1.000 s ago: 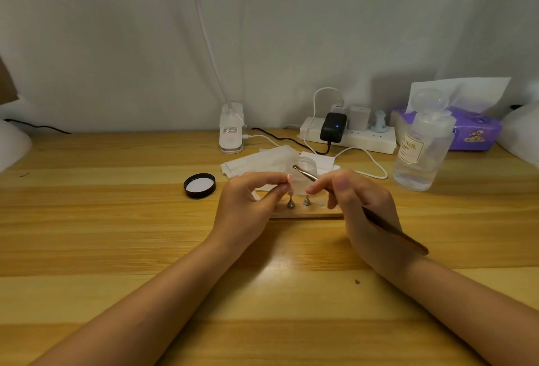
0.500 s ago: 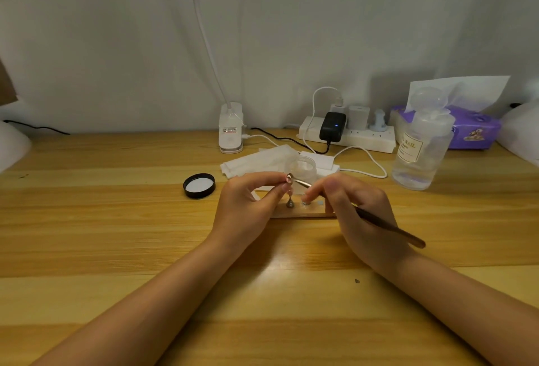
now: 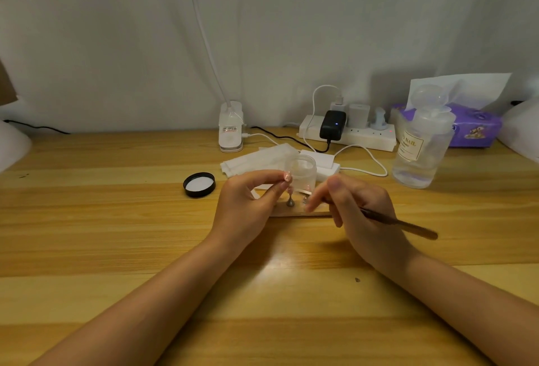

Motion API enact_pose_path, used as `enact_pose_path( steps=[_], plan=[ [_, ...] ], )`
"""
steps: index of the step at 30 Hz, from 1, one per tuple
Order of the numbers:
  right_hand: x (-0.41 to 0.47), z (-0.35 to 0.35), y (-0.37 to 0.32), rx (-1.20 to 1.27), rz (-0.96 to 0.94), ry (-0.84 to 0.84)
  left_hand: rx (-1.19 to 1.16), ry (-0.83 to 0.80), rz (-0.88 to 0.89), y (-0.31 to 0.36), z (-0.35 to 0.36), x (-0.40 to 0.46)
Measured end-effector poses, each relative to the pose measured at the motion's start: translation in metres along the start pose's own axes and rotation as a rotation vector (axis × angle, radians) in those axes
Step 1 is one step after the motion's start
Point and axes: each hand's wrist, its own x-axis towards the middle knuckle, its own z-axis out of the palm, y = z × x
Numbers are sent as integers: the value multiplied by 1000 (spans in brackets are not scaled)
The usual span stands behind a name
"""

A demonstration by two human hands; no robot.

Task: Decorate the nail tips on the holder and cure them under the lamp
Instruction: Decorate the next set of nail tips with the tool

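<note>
- your left hand (image 3: 248,205) pinches a nail tip (image 3: 288,176) between thumb and forefinger, raised just above the wooden holder (image 3: 291,212) and in front of the small clear jar (image 3: 303,174).
- a second tip sits on its metal stand (image 3: 290,201) on the holder, right under your left fingertips; another stand beside it is half hidden by your right fingers.
- your right hand (image 3: 358,214) grips the slim tool (image 3: 408,224) like a pen; its working end is hidden behind your fingers, low by the holder.
- expect the tip to be nearly weightless, thin and springy, with a slick curved face, so it will likely skate or flick out if you squeeze hard.
- take it by the side edges or the stand, not the face you decorate; a touch there would probably smear wet gel.
- the stands look top-heavy and small; judge them easy to knock, so steady the holder's bare wood, not the stems.
- the jar is open, its black lid (image 3: 199,184) lying apart to the left on the table (image 3: 87,219); treat it as light and easy to tip.
- no curing lamp is clearly recognisable here.
</note>
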Motion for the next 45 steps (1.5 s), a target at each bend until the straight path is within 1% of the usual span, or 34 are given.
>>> enact_pose_path(
  steps=[3,6,8,11,14,20,23,26,30,34,37,39,42,45],
  plan=[
    [-2,-1,0,61,13,33,8,10,5,0,0,0],
    [-2,-3,1,79,25,114,17,21,39,1,-1,-1],
    [0,-4,1,55,58,148,0,24,57,2,-2,-1],
    [2,-4,1,-14,109,157,-25,7,33,2,-1,-1],
    [3,-2,-2,-87,82,147,-13,-12,13,3,-1,-1],
    [3,0,-2,-190,-14,66,16,-3,38,4,-2,-1],
    [1,-1,-1,-146,-35,34,31,-5,42,3,-2,-1],
    [-2,-2,-1,-80,-64,52,32,-4,39,3,-2,-1],
    [0,-2,-1,-82,-32,104,39,-5,35,4,-1,-1],
    [1,0,0,-115,-30,60,33,-1,41,3,-2,-1],
    [-2,0,0,-42,-77,43,36,-1,46,3,-2,-1],
    [-2,0,-1,-28,-83,65,33,-1,40,4,-2,-2],
    [0,-1,-1,-78,-36,97,34,-5,32,3,-1,-1],
    [0,-1,1,-68,9,64,18,0,31,3,-1,-1]
  ],
)
